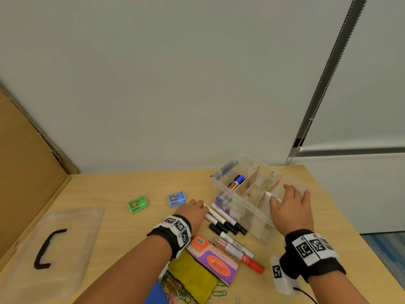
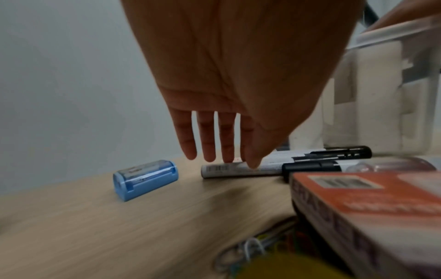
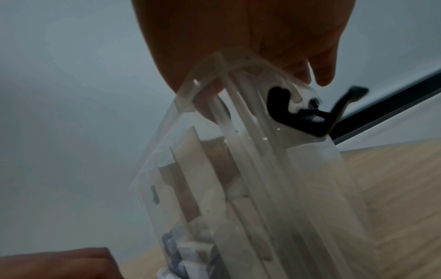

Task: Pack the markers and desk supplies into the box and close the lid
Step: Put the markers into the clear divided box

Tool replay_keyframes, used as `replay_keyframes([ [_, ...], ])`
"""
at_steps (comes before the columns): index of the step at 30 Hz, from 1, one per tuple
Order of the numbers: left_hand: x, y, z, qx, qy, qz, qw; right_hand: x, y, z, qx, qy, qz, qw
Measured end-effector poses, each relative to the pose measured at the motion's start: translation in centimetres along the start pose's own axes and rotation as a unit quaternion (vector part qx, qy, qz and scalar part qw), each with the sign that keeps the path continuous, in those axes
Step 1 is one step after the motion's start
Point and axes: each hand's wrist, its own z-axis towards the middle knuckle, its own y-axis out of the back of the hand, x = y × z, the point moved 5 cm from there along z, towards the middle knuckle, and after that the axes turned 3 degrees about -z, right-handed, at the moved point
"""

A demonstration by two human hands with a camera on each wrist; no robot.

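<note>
A clear plastic box (image 1: 243, 212) with cardboard dividers stands on the wooden table (image 1: 122, 189), with a few markers (image 1: 236, 183) in its left compartment. My right hand (image 1: 289, 199) clasps the box's right end, thumb on the near wall and fingers over the rim (image 3: 214, 64). Several white markers with black caps (image 1: 223, 220) lie beside the box. My left hand (image 1: 202, 208) reaches onto them with straight fingers (image 2: 207, 143), the tips touching a white barrel (image 2: 229, 169). The clear lid (image 1: 72, 238) with a black handle lies at the left.
A green sharpener (image 1: 137, 204) and a blue one (image 1: 177, 199) sit left of the markers. Near me lie an orange-purple carton (image 1: 212, 257), red markers (image 1: 245, 255), a yellow cloth (image 1: 192, 279) and paper clips (image 1: 219, 293). Cardboard (image 1: 22, 150) leans at the left edge.
</note>
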Motion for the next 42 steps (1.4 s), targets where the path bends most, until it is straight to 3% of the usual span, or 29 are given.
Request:
replay_keyframes([
  [3,-0.4,0.2,0.6,0.006,0.010,0.017,1.000,1.2,1.3,-1.0,-0.037,0.028,-0.008,0.999],
  [5,-0.5,0.3,0.7,0.009,0.017,0.024,1.000,3.6,2.9,-2.8,-0.120,0.137,-0.007,0.983],
  [7,-0.5,0.1,0.6,0.012,0.021,0.023,0.999,6.5,3.4,-5.4,-0.150,0.279,0.014,0.948],
  [8,-0.4,0.0,0.6,0.015,0.023,0.022,0.999,7.7,3.1,-6.7,-0.127,0.339,0.021,0.932],
  [10,0.0,0.0,0.3,0.027,0.033,0.017,0.999,9.4,1.3,-8.5,-0.013,0.395,0.006,0.919],
  [14,0.9,0.4,-0.8,0.035,0.059,-0.029,0.997,7.7,-3.8,-9.1,0.203,0.303,-0.104,0.925],
  [19,1.0,1.3,-2.6,-0.035,0.075,-0.089,0.993,5.7,-5.9,-9.6,0.281,0.241,-0.153,0.916],
  [22,0.1,1.5,-2.5,-0.099,0.069,-0.086,0.989,5.8,-5.4,-9.5,0.285,0.232,-0.159,0.916],
  [24,-0.7,1.4,-2.0,-0.095,0.070,-0.094,0.989,6.1,-4.3,-9.3,0.292,0.225,-0.140,0.919],
  [27,-1.4,0.8,-0.9,-0.013,0.074,-0.121,0.990,6.7,-1.6,-8.8,0.292,0.225,-0.086,0.926],
  [30,-1.4,0.2,-0.3,0.084,0.097,-0.205,0.970,7.3,0.7,-8.3,0.270,0.235,-0.025,0.933],
  [33,-1.7,-0.2,-0.1,0.132,0.096,-0.233,0.958,7.8,2.0,-8.0,0.247,0.248,0.050,0.935],
  [38,-1.7,0.2,-0.1,0.121,0.074,-0.172,0.975,8.3,3.1,-7.8,0.189,0.282,0.104,0.935],
  [42,0.1,2.1,-2.5,0.054,0.045,-0.285,0.956,7.9,3.9,-7.0,0.173,0.238,0.218,0.930],
])
